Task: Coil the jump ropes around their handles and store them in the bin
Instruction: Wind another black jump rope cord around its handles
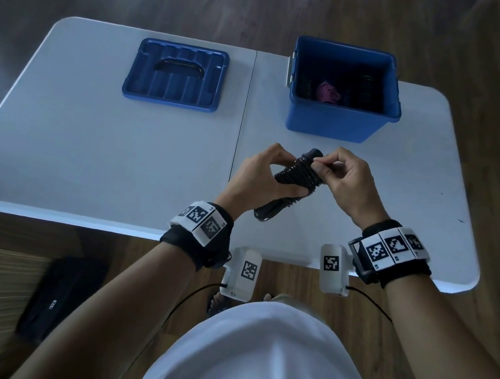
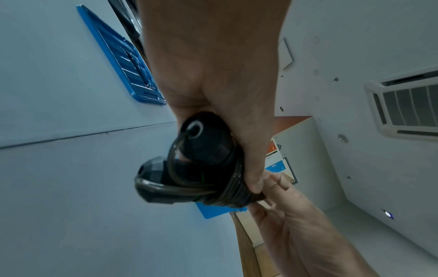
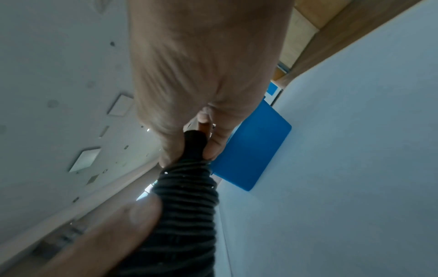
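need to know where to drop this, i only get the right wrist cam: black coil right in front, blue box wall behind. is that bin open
Observer: Yes. In the head view the blue bin stands open, and its lid lies flat on the white table, apart from it.
Operator: anything in it already
Observer: Something pink or purple lies on the bottom among dark shapes I cannot identify.
Operator: whats the left hand doing
Observer: The left hand grips the coiled black jump rope around its middle, above the table; the right hand pinches at its far end.
Operator: any rope loose
Observer: The left wrist view shows a short loop at the handle ends, not wound in.
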